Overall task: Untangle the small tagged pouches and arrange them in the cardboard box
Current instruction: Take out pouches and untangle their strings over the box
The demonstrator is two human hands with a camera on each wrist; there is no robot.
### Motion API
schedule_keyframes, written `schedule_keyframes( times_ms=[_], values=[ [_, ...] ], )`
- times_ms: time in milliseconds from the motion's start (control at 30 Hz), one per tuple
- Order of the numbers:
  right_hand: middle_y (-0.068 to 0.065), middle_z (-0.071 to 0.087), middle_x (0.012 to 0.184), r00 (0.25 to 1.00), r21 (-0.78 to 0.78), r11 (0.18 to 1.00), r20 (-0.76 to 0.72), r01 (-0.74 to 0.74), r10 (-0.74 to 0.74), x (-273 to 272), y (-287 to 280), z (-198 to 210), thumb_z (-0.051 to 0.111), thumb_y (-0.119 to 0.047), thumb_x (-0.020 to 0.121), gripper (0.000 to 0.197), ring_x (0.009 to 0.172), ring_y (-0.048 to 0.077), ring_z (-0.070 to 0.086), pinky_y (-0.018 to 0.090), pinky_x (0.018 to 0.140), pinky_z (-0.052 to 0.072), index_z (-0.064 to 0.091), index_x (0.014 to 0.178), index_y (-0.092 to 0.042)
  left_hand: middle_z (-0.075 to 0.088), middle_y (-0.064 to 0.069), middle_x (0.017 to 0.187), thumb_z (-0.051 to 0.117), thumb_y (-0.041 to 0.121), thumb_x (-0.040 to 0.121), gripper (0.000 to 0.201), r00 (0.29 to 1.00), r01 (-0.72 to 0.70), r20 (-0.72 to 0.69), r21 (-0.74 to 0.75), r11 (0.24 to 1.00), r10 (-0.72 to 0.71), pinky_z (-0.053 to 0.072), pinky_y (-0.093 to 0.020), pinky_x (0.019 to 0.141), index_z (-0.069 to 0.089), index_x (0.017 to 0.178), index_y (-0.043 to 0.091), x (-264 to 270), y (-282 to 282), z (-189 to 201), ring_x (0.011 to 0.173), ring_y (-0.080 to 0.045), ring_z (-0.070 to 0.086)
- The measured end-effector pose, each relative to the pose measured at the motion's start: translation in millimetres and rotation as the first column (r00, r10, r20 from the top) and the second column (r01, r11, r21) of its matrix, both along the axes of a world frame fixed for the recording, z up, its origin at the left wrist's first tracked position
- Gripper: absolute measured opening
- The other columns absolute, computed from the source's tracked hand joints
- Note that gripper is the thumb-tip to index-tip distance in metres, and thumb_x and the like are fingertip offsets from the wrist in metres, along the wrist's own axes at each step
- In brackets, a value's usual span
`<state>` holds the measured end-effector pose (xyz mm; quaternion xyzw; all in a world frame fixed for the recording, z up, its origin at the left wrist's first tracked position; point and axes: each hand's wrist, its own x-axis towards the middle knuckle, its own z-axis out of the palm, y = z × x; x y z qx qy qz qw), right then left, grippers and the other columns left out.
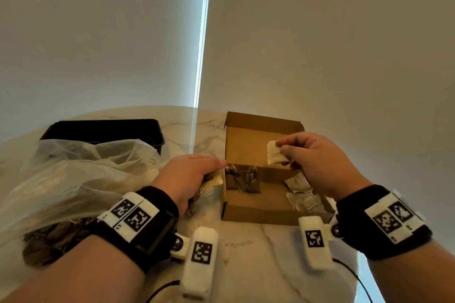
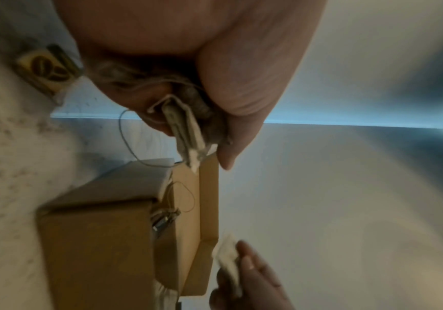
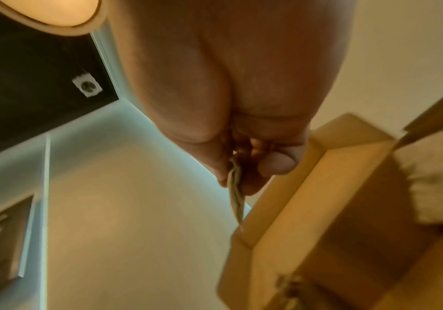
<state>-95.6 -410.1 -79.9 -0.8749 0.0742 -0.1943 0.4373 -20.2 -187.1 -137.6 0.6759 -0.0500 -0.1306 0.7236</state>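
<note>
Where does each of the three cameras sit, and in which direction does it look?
Head: on the person's head, facing forward and down at the cardboard box; both wrists, left hand and right hand show.
Left wrist: on the left wrist, looking along the hand at its bunch of pouches.
Right wrist: on the right wrist, looking along the hand at its pinched white pouch.
Shared: all three show the box; the head and left wrist views also show the white pouch.

Dim room; a bright vertical strip of daylight (image 1: 203, 32) runs down the head view's upper middle. Both wrist views are blurred, edges bent, the right one orange-tinted.
</note>
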Motion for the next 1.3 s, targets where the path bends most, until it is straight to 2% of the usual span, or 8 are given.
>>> schedule_keyframes(
  times_ms=[100, 367, 567, 733, 967, 1067, 1167, 1300],
  values=[
    [-0.004, 0.071, 0.093, 0.979, -0.201, 0.979, -0.193, 0.026, -0.065, 0.0, -25.1, -1.5, 0.059, -0.017, 0.098, 0.018, 0.08, 0.014, 0.066, 0.022, 0.064, 0.05, 0.072, 0.097, -0.029, 0.076, -0.004, 0.092, 0.083, 0.031, 0.076, 0.014, 0.998, 0.036, 0.042, 0.09, 0.995, -0.04, 0.054, -0.042, 0.092, 0.077, 0.086, 0.024, -6.6, -2.5, 1.4, 0.092, -0.021, 0.068],
    [-0.007, 0.064, 0.094, 0.898, -0.569, 0.819, -0.392, -0.066, -0.199, 9.1, -34.6, -7.0, 0.066, -0.019, 0.092, 0.014, 0.082, 0.007, 0.062, 0.016, 0.061, 0.047, 0.065, 0.09, -0.032, 0.073, -0.003, 0.101, 0.083, 0.022, 0.076, 0.036, 0.99, 0.058, 0.102, 0.321, 0.945, -0.096, 0.053, -0.039, 0.094, 0.073, 0.109, 0.017, -5.8, -7.1, -7.2, 0.097, -0.021, 0.066],
    [0.002, 0.064, 0.122, 0.781, -0.759, 0.603, -0.522, -0.244, -0.342, 17.9, -21.6, 0.1, 0.061, -0.02, 0.097, 0.023, 0.111, 0.021, 0.062, 0.033, 0.101, 0.05, 0.069, 0.119, -0.021, 0.073, -0.002, 0.1, 0.083, 0.021, 0.076, 0.036, 0.99, 0.051, 0.109, 0.332, 0.942, -0.092, 0.052, -0.039, 0.096, 0.074, 0.11, 0.016, -4.9, -7.5, -7.2, 0.097, -0.019, 0.066],
    [0.001, 0.066, 0.117, 0.757, -0.82, 0.461, -0.529, -0.338, -0.385, 23.0, -27.1, -6.2, 0.058, -0.029, 0.099, 0.023, 0.105, 0.017, 0.064, 0.03, 0.097, 0.052, 0.072, 0.115, -0.023, 0.071, 0.0, 0.101, 0.082, 0.022, 0.077, 0.033, 0.99, 0.049, 0.105, 0.338, 0.94, -0.09, 0.05, -0.033, 0.09, 0.074, 0.109, 0.019, -5.8, -6.6, -6.1, 0.097, -0.017, 0.064],
    [-0.009, 0.065, 0.099, 0.957, -0.544, 0.838, -0.263, -0.044, -0.12, 9.8, -23.6, 5.7, 0.063, -0.023, 0.093, 0.011, 0.096, 0.012, 0.062, 0.028, 0.083, 0.047, 0.069, 0.09, -0.032, 0.069, 0.003, 0.092, 0.077, 0.038, 0.082, 0.018, 0.994, -0.008, 0.109, 0.285, 0.959, -0.024, 0.049, -0.031, 0.079, 0.071, 0.094, 0.026, -4.6, -2.8, -2.8, 0.088, -0.015, 0.062],
    [-0.007, 0.067, 0.086, 0.997, -0.238, 0.971, -0.077, -0.034, 0.016, 1.0, 5.9, 16.6, 0.068, -0.033, 0.091, 0.007, 0.081, 0.011, 0.061, 0.027, 0.07, 0.047, 0.07, 0.088, -0.027, 0.061, 0.0, 0.072, 0.073, 0.05, 0.082, 0.036, 0.99, -0.043, -0.134, 0.01, 0.999, 0.044, 0.044, -0.028, 0.055, 0.073, 0.093, 0.016, -0.4, 1.5, 2.4, 0.058, -0.014, 0.051],
    [-0.002, 0.067, 0.085, 0.988, 0.077, 0.985, -0.002, -0.153, 0.154, 6.3, 36.9, 22.1, 0.07, -0.035, 0.089, 0.011, 0.079, 0.015, 0.058, 0.032, 0.069, 0.049, 0.073, 0.086, -0.025, 0.058, -0.001, 0.066, 0.068, 0.059, 0.081, 0.064, 0.945, -0.054, -0.323, -0.296, 0.954, -0.047, 0.031, -0.019, 0.04, 0.069, 0.122, 0.01, 3.4, 7.4, 8.8, 0.051, -0.013, 0.048],
    [0.002, 0.067, 0.092, 0.968, 0.36, 0.9, 0.037, -0.245, 0.248, 30.1, 69.6, 15.2, 0.069, -0.03, 0.09, 0.01, 0.082, 0.019, 0.056, 0.034, 0.068, 0.047, 0.074, 0.089, -0.022, 0.059, -0.004, 0.077, 0.059, 0.065, 0.08, 0.067, 0.925, -0.026, -0.34, -0.508, 0.861, -0.172, 0.025, -0.019, 0.047, 0.067, 0.122, 0.013, 1.7, 14.7, 13.2, 0.054, -0.014, 0.049]
  ],
)
